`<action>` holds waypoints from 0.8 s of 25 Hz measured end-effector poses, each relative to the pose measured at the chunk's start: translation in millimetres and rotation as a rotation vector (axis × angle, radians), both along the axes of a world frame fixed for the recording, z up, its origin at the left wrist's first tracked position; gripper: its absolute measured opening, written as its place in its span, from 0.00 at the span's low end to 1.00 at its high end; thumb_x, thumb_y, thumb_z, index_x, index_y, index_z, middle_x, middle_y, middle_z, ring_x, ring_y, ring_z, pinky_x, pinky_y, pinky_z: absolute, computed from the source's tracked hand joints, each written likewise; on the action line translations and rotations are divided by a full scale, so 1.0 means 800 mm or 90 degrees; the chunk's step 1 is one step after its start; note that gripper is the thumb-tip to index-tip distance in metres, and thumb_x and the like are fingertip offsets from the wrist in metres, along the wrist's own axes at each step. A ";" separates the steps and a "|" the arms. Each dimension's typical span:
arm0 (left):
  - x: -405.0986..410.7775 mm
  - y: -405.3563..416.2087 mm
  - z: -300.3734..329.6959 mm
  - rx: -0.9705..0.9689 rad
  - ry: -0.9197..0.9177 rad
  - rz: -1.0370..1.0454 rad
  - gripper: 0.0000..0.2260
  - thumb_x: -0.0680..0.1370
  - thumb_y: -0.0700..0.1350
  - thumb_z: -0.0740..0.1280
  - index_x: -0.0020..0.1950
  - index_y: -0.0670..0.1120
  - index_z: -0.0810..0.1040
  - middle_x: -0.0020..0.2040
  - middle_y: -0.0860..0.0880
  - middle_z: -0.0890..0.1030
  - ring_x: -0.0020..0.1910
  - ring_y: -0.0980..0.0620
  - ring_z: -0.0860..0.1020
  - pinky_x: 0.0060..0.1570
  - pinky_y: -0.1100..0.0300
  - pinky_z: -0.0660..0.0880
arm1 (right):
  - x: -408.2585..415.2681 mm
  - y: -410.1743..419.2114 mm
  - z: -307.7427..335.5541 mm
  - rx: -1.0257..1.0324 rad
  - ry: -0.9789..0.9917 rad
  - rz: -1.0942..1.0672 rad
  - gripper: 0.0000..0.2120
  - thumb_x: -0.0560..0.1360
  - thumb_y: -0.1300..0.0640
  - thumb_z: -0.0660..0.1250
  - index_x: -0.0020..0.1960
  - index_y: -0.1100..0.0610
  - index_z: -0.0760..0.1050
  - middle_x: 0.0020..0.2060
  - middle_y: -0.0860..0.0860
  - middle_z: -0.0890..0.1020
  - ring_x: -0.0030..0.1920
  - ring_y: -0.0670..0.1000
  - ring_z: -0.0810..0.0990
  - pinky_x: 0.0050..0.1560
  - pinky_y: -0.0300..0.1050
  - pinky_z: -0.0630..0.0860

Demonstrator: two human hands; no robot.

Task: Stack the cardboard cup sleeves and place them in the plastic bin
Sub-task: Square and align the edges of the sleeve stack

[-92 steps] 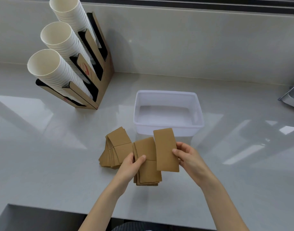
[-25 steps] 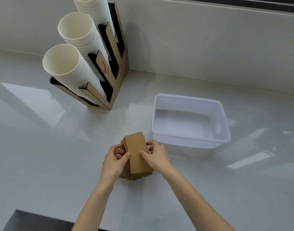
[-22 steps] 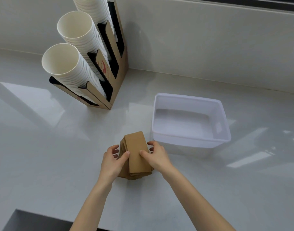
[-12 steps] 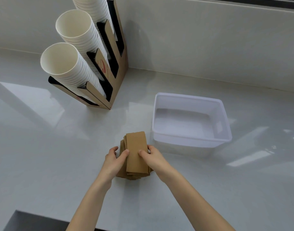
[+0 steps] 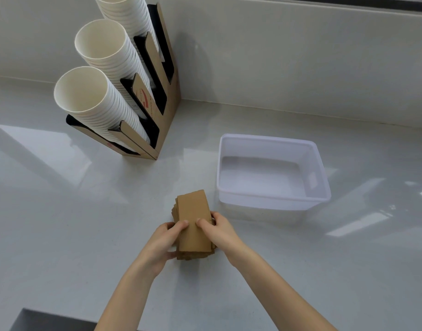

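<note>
One stack of brown cardboard cup sleeves [image 5: 193, 211] rests on the white counter, its long side pointing away from me. My left hand [image 5: 163, 242] clasps its left side, thumb lying on the top sleeve. My right hand [image 5: 219, 231] clasps the right side the same way, fingers curled around the edge. The white plastic bin [image 5: 272, 199] stands just right of the stack and a little farther back; nothing lies inside it.
A cardboard cup holder [image 5: 162, 108] with three tilted columns of white paper cups [image 5: 97, 101] stands at the back left against the wall. A dark edge [image 5: 49, 321] runs along the counter's near left corner.
The two spread piles of sleeves have been gathered into one stack. Over the last second both hands have slid toward the near end and squeezed the sides together.
</note>
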State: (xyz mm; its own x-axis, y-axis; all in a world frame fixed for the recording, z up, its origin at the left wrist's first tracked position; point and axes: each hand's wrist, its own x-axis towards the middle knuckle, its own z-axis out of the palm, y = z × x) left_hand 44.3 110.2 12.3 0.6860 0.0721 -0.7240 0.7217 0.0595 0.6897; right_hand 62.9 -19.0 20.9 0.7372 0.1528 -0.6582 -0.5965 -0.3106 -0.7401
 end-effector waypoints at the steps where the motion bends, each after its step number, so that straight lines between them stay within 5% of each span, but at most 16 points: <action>1: 0.000 0.000 0.001 -0.010 -0.002 -0.008 0.17 0.76 0.48 0.62 0.61 0.41 0.70 0.54 0.44 0.77 0.55 0.44 0.75 0.40 0.55 0.74 | 0.000 0.000 -0.002 -0.004 -0.006 0.000 0.23 0.76 0.50 0.59 0.68 0.54 0.62 0.56 0.49 0.73 0.54 0.50 0.73 0.50 0.44 0.73; 8: -0.007 -0.004 0.004 -0.058 -0.030 -0.036 0.15 0.76 0.49 0.62 0.61 0.44 0.72 0.52 0.47 0.79 0.53 0.47 0.76 0.46 0.53 0.76 | -0.006 -0.018 -0.002 0.037 -0.005 -0.013 0.28 0.73 0.48 0.64 0.70 0.53 0.59 0.61 0.54 0.74 0.55 0.52 0.76 0.41 0.37 0.75; 14: -0.011 -0.011 0.008 -0.112 -0.069 -0.077 0.18 0.76 0.49 0.62 0.64 0.45 0.70 0.58 0.46 0.77 0.56 0.49 0.76 0.48 0.53 0.77 | -0.011 -0.034 -0.004 0.085 -0.009 -0.029 0.35 0.73 0.49 0.66 0.74 0.50 0.51 0.62 0.56 0.73 0.60 0.56 0.76 0.59 0.49 0.75; 20: -0.011 -0.022 0.020 -0.076 -0.114 -0.201 0.29 0.69 0.55 0.69 0.65 0.53 0.61 0.57 0.50 0.75 0.52 0.52 0.78 0.43 0.60 0.78 | -0.027 -0.064 -0.008 0.200 -0.017 -0.073 0.43 0.64 0.49 0.69 0.74 0.50 0.52 0.61 0.56 0.74 0.59 0.55 0.77 0.60 0.52 0.76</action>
State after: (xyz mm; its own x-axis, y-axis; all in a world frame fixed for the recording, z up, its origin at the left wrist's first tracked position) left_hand 35.4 92.3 28.2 0.7780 -0.2397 -0.5808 0.5855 -0.0589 0.8085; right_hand 41.1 -70.0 14.8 0.7781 0.2598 -0.5718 -0.5929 0.0033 -0.8053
